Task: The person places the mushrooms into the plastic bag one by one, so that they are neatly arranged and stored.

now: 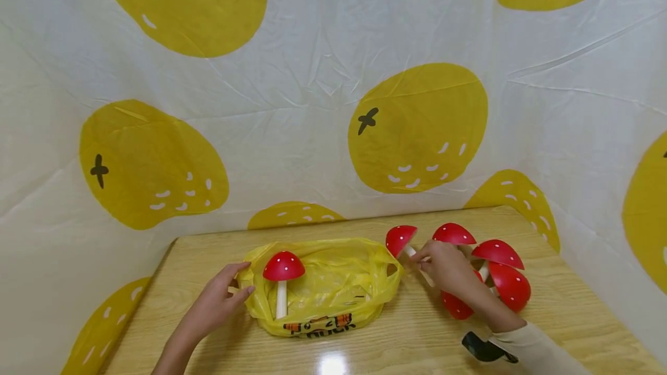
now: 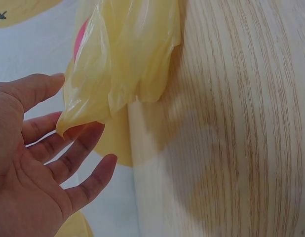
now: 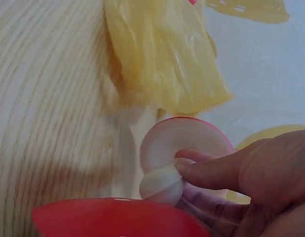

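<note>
A yellow plastic bag (image 1: pixel 333 265) lies spread with its mouth facing up, and one toy mushroom (image 1: pixel 283 268) with a white-dotted red cap and pale stem is inside at its left. My left hand (image 1: pixel 213 305) is at the bag's left edge. In the left wrist view its loosely bent fingers (image 2: pixel 88 143) touch the bag's corner, the thumb apart from them. Right of the bag, my right hand (image 1: pixel 449 268) pinches the stem of another toy mushroom (image 1: pixel 400 239). The right wrist view shows the stem's rounded white end (image 3: pixel 161 184) between thumb and fingers, with the cap's pale underside behind.
Several more red-capped mushrooms (image 1: pixel 510 287) are grouped on the right of the wooden table (image 1: pixel 203 253), partly behind my right forearm. A small black object (image 1: pixel 486 347) shows by the right sleeve. A white cloth (image 1: pixel 292 149) printed with yellow fruit hangs behind and at both sides.
</note>
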`<state>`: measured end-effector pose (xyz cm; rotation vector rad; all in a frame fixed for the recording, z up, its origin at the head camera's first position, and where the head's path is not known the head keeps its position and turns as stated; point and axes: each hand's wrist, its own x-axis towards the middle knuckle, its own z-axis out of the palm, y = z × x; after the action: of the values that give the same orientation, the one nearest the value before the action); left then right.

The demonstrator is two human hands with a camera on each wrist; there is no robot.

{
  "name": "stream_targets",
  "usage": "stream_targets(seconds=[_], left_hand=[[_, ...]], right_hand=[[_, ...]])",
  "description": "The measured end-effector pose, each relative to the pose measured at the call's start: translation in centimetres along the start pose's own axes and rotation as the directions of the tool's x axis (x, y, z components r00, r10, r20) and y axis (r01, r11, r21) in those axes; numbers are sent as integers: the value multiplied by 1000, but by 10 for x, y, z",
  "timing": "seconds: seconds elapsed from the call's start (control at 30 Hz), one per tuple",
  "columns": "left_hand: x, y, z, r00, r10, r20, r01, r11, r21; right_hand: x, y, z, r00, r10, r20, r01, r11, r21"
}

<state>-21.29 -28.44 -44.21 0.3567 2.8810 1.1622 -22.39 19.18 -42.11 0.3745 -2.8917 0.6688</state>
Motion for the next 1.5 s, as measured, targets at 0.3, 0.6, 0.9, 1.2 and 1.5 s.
stream_targets(seconds=[0.3,0.6,0.9,1.2,1.5], left_hand=[[-1,0,0,1000,5,0,-5,1000,-2],[0,-1,0,1000,22,-2,-22,1000,12],[-1,0,0,1000,27,-1,-27,1000,4],[-1,-1,-1,1000,20,4,-20,1000,3],[-1,0,-1,1000,19,7,-19,1000,7]], right_hand=[[7,2,-11,985,155,68,-167,959,230],[9,-2,-19,979,158,129,-194,918,345],[17,-18,-28,978,120,168,-182,888,422],[22,-40,-32,979,-16,203,-89,864,495],[25,-55,-27,961,-141,237,-29,804,594]])
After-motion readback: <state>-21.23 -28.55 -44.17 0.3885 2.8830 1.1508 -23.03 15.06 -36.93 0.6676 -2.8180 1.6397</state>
